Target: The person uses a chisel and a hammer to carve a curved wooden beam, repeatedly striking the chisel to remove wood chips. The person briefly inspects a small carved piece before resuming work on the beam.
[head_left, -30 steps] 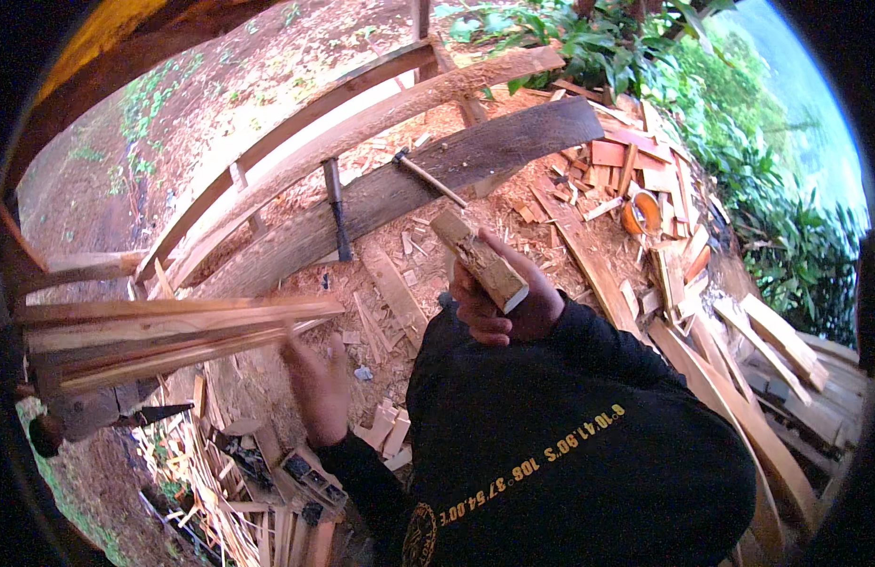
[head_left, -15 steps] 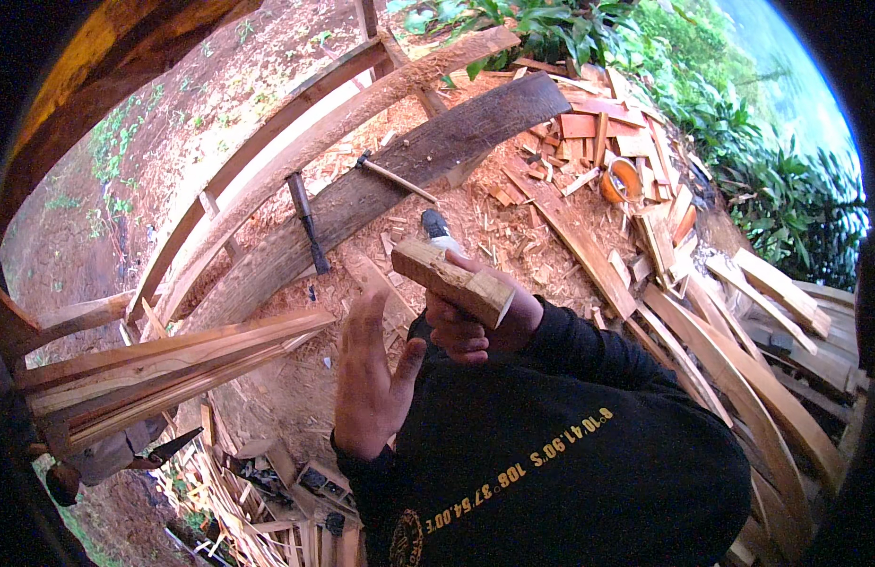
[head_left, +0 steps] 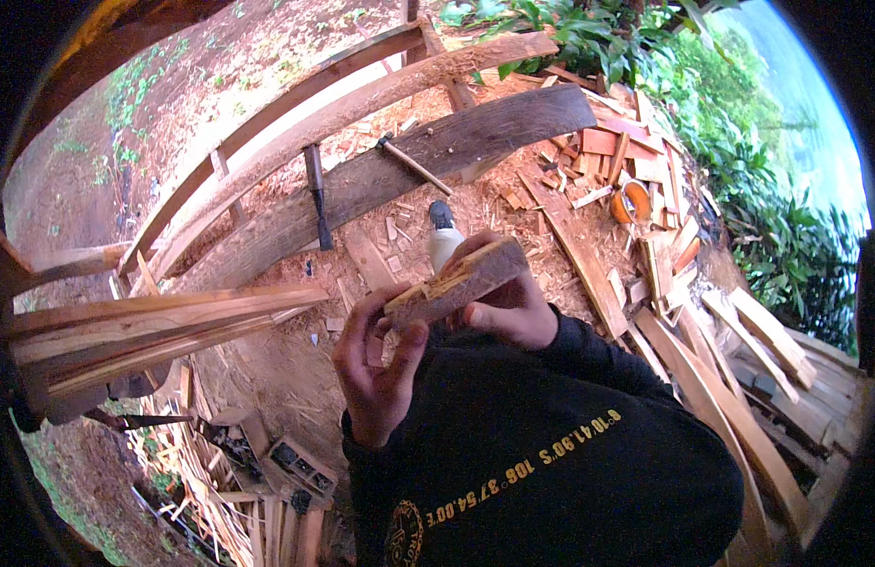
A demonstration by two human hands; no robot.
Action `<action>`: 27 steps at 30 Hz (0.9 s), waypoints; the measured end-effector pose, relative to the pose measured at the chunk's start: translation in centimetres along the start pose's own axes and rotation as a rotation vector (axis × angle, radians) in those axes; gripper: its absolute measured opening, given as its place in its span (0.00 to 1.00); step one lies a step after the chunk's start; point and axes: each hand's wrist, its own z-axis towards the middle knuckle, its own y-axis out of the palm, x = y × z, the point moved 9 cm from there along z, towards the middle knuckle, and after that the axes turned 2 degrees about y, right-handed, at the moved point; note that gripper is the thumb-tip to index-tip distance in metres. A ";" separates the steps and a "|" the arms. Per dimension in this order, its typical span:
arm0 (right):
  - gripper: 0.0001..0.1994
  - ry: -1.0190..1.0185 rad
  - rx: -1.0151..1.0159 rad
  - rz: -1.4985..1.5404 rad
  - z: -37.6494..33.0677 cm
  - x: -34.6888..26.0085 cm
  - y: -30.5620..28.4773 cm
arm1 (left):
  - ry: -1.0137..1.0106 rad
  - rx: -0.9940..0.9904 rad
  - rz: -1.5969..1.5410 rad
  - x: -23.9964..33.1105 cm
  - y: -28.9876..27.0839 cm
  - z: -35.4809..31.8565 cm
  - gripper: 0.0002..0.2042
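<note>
2 hands (head_left: 376, 387) (head_left: 524, 317) apparently curled around block (head_left: 466, 289)

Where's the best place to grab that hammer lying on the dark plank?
Probably the wooden handle, near its right-hand end, coming from your side: it lies slanted across the dark plank, with the hammer head farther away, and that end appears to jut past the plank's near edge.

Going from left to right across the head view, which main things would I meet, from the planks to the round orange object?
Stacked planks → chisel-like tool → left hand → wooden block → right hand → round orange object.
</note>
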 end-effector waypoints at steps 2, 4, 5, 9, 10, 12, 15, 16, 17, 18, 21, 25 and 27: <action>0.32 -0.127 0.014 -0.053 0.4 -2.5 0.4 | -0.022 0.020 -0.068 -0.5 -0.6 -0.2 0.18; 0.29 -0.209 -0.111 -0.343 0.8 -4.5 1.9 | -0.009 0.023 -0.026 -0.7 -1.9 -0.4 0.20; 0.27 -0.254 -0.169 -0.491 0.9 -5.4 2.4 | 0.027 0.004 0.002 -0.3 -2.2 -0.3 0.20; 0.22 -0.390 -0.312 -0.758 0.9 -7.2 4.5 | 0.074 -0.065 0.040 0.0 -2.4 -0.4 0.22; 0.22 -0.382 -0.296 -0.766 1.0 -7.1 4.5 | 0.064 -0.072 0.038 -0.1 -2.5 -0.5 0.22; 0.21 -0.380 -0.307 -0.793 1.0 -7.3 4.7 | 0.046 -0.047 0.011 -0.7 -2.7 -0.9 0.22; 0.21 -0.395 -0.361 -0.793 1.1 -7.5 5.3 | -0.002 -0.015 -0.009 -0.2 -2.8 -1.2 0.21; 0.21 -0.401 -0.383 -0.789 1.0 -7.5 5.4 | -0.022 -0.006 -0.015 -0.2 -2.7 -1.3 0.21; 0.22 -0.393 -0.384 -0.780 1.0 -7.3 5.4 | -0.013 -0.001 -0.056 -0.2 -2.7 -1.4 0.21; 0.22 -0.384 -0.384 -0.776 1.0 -7.2 5.3 | -0.001 0.003 -0.100 -0.3 -2.6 -1.4 0.21; 0.22 -0.344 -0.350 -0.676 0.8 -6.8 5.0 | 0.035 0.006 -0.098 -0.4 -2.7 -1.6 0.20; 0.23 -0.460 -0.367 -0.813 0.5 -8.2 6.5 | 0.091 0.034 -0.028 -0.1 -3.3 -1.8 0.20; 0.23 -0.488 -0.434 -0.841 0.4 -8.1 7.0 | 0.109 0.040 -0.022 0.2 -3.4 -1.9 0.20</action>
